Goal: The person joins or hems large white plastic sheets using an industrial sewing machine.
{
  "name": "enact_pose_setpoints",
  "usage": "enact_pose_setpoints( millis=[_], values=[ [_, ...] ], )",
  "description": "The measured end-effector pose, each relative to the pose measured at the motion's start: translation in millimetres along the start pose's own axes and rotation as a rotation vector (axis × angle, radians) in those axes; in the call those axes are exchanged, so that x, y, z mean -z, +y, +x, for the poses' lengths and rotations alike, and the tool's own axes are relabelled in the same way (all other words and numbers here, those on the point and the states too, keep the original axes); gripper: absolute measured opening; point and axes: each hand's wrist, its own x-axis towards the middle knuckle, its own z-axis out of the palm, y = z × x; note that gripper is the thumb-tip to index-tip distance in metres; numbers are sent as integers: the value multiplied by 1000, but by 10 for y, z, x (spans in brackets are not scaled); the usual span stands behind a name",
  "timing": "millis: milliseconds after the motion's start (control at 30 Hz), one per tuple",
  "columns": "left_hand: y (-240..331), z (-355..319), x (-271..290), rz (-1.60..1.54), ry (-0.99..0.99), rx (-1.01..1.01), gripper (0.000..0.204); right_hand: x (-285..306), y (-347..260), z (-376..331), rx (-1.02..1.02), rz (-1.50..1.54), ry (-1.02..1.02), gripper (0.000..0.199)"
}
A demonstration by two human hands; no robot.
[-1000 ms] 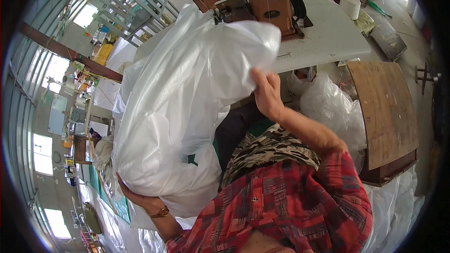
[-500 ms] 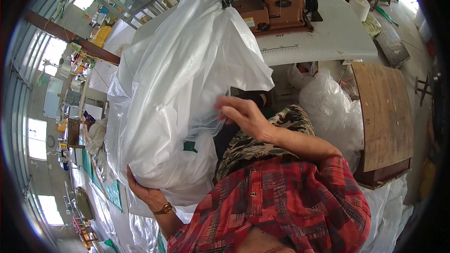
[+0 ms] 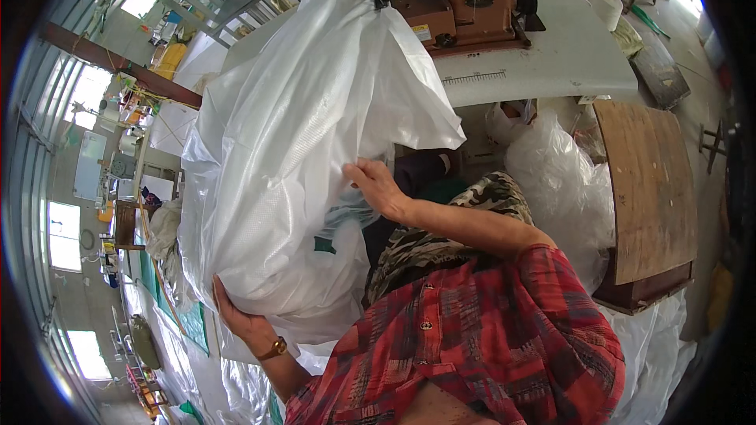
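A large white woven plastic sheet (image 3: 260, 157) hangs in folds from the sewing machine (image 3: 441, 0) down over the table's front left. My left hand (image 3: 242, 321) holds the sheet's lower left side, with some of its fingers hidden behind the folds. On the inner side of the folds, my right hand (image 3: 379, 190) pinches the sheet with thumb and forefinger together. Below that hand lies clear, thin film with a small dark green patch (image 3: 324, 245) showing beside it. The upper end of the sheet sits at the machine's needle end.
The pale sewing table (image 3: 543, 63) carries a printed ruler along its front. To the right stand a bundle of clear plastic (image 3: 555, 181) and a wooden board (image 3: 646, 189) on a box. A thread cone (image 3: 605, 9) stands at the back right. Benches and windows line the left.
My right hand has moved slightly left and its fingers have closed on the sheet. My left hand stays at the lower side. The whole view has shifted a little.
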Motion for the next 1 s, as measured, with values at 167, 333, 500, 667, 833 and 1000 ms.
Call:
enact_pose_setpoints(
  millis=[167, 333, 500, 667, 833, 1000],
  values=[
    [-437, 1290, 827, 928, -331, -499, 19, 178, -827, -632, 46, 359, -189, 32],
    [-643, 1359, 206, 1940, -508, -866, 15, 117, -951, -714, 107, 288, -138, 27],
    [-303, 51, -1214, 929, -816, -1042, 19, 189, -793, -825, 151, -81, -125, 16],
    [-573, -350, -1630, 959, -1076, -624, 19, 237, -821, -733, 567, -442, -292, 21],
    [-894, -290, -1654, 1171, -1111, -539, 18, 633, -657, -788, 593, -582, -377, 14],
    [-1020, -410, -1677, 921, -916, -1109, 19, 972, -100, -829, 189, -336, 284, 20]
  ],
)
